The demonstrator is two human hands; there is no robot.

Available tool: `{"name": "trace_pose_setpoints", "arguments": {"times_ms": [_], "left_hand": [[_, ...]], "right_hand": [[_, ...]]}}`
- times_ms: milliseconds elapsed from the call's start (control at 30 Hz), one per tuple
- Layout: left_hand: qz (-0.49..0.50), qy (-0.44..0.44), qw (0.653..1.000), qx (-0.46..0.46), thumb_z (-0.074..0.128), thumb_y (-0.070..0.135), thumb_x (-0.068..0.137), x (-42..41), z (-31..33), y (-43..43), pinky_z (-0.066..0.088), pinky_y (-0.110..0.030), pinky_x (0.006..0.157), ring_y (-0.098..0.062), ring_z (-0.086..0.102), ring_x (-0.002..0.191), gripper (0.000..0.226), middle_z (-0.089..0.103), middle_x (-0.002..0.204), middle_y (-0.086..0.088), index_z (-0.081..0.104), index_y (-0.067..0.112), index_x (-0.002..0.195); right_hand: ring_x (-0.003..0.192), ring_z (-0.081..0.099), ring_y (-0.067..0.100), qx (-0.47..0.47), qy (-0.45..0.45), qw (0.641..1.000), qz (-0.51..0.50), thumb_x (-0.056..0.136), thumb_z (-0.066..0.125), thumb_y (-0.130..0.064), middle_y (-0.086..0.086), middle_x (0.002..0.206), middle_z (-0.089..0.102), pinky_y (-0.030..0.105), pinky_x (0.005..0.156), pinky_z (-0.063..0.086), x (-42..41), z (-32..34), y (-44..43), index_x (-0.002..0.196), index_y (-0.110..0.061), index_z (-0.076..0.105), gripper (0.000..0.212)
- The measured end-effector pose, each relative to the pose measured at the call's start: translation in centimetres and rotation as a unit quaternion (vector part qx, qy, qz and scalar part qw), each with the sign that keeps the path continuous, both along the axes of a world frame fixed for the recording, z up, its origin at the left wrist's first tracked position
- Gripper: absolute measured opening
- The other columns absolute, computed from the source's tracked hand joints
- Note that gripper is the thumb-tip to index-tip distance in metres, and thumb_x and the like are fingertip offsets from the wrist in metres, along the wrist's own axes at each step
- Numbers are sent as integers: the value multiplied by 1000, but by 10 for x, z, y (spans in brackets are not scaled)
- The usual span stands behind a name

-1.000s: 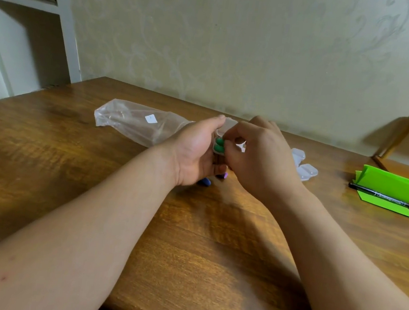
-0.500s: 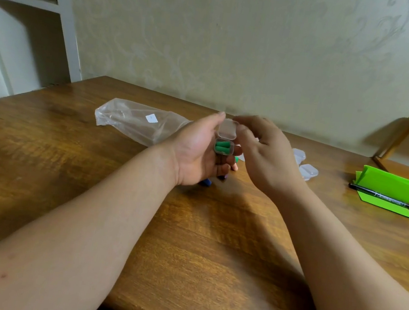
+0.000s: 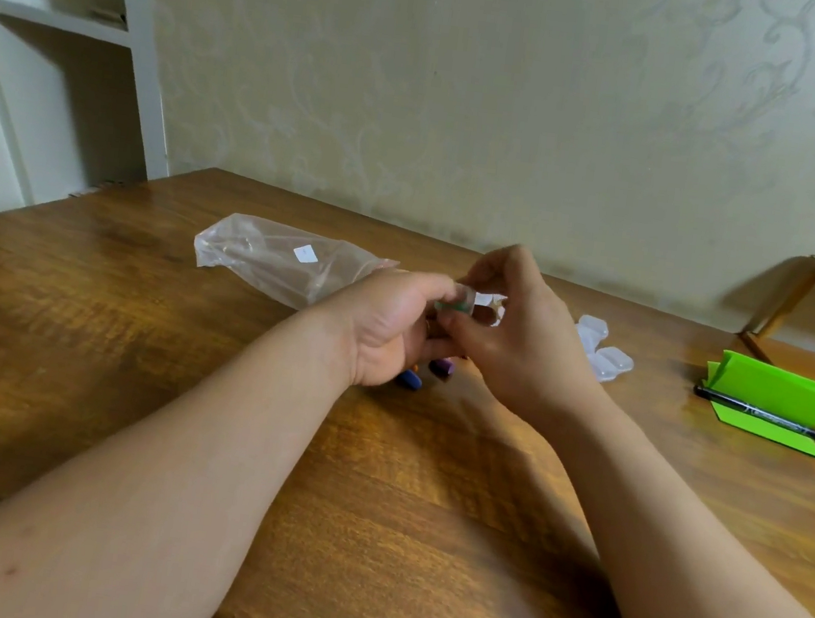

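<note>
Above the middle of the wooden table (image 3: 133,352), both hands hold a small clear plastic case (image 3: 456,302) with green pieces inside. My left hand (image 3: 388,327) grips it from the left, thumb on top. My right hand (image 3: 510,331) pinches the case's lid side from the right with curled fingers. The case's lid now looks folded down over the green pieces. Under my hands lie a blue piece (image 3: 409,380) and a purple piece (image 3: 442,367), partly hidden.
A crumpled clear plastic bag (image 3: 272,261) lies behind my left hand. More small clear cases (image 3: 605,353) sit to the right of my right hand. Folded green paper (image 3: 774,400) with a black pen (image 3: 762,416) lies at far right. White shelving (image 3: 56,60) stands at left.
The case's lid stood open half a second ago; now my right hand has pushed it down over the green pieces. Both hands stayed in about the same place.
</note>
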State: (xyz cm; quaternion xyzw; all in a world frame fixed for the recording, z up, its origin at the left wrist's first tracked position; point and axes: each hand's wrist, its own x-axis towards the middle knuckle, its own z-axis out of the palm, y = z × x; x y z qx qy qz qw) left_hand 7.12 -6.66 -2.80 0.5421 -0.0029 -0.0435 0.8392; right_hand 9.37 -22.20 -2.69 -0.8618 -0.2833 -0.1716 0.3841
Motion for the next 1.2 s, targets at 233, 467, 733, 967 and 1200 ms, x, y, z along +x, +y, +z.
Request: {"name": "trace_pose_setpoints", "arguments": {"times_ms": [233, 467, 733, 967, 1200], "left_hand": [[19, -26, 998, 54, 58, 4, 108, 4, -6, -4, 60, -30, 57, -20, 77, 83, 24, 78, 99, -13, 72, -4, 126], [-16, -40, 997, 57, 56, 6, 110, 2, -7, -28, 65, -33, 71, -14, 77, 79, 16, 77, 95, -9, 72, 3, 113], [70, -77, 972, 212, 56, 26, 112, 15, 15, -63, 56, -18, 61, -17, 69, 96, 16, 71, 114, -10, 62, 13, 119], [204, -112, 951, 205, 56, 26, 110, 23, 0, -67, 44, -15, 47, -15, 68, 79, 12, 77, 102, -7, 67, 21, 111], [206, -139, 951, 185, 61, 29, 107, 16, -1, -59, 48, -25, 54, -15, 67, 79, 14, 76, 99, -10, 70, 18, 108]], "right_hand": [[109, 57, -6, -47, 7, 999, 19, 91, 80, -29, -12, 125, 62, 4, 79, 44, 0, 0, -8, 132, -23, 55, 48], [106, 61, 4, -70, -22, 997, -2, 90, 75, -28, -14, 114, 68, 17, 87, 49, -2, 10, -38, 120, -26, 66, 31], [99, 70, 7, -4, 46, 994, -98, 92, 78, -36, -14, 103, 74, 30, 87, 53, 28, 8, -117, 123, -26, 73, 33], [90, 66, 13, -109, 112, 982, -101, 84, 84, -46, -10, 98, 71, 36, 82, 53, 40, 0, -151, 110, -29, 79, 31], [94, 63, 12, -196, 102, 968, -123, 86, 81, -45, -13, 105, 67, 34, 84, 53, 45, -10, -139, 114, -33, 72, 33]]}}
